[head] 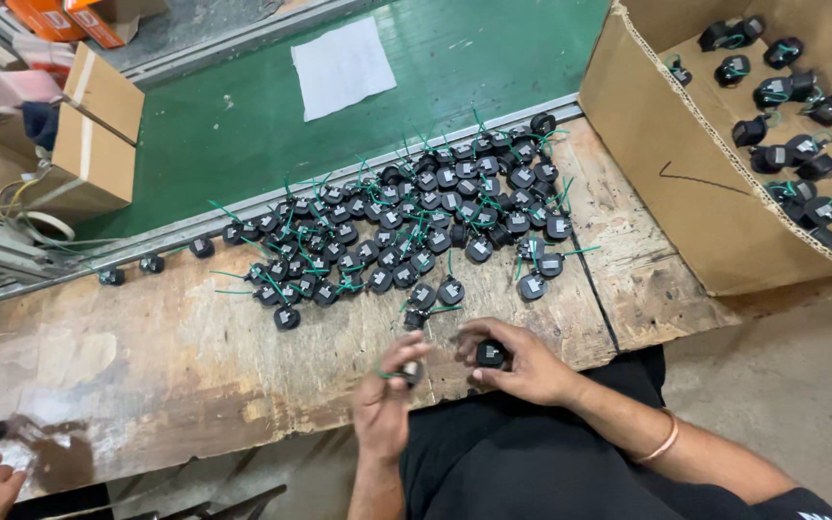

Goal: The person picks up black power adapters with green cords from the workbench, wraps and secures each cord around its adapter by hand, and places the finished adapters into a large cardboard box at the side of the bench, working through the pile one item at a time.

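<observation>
Head view: at the edge of a worn wooden workbench (146, 356), the right hand (522, 364) closes its fingers around a small round black plastic part (490, 354), while the left hand (384, 404) pinches a second black part with a green wire (406, 373). A heap of like parts (416, 221) lies just beyond. Working well likely means keeping both parts steady, close together, wire untangled.

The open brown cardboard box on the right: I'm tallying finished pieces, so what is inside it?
Inside the cardboard box lie small black parts with green wires, scattered loosely. The frame edge hides its far right.
</observation>
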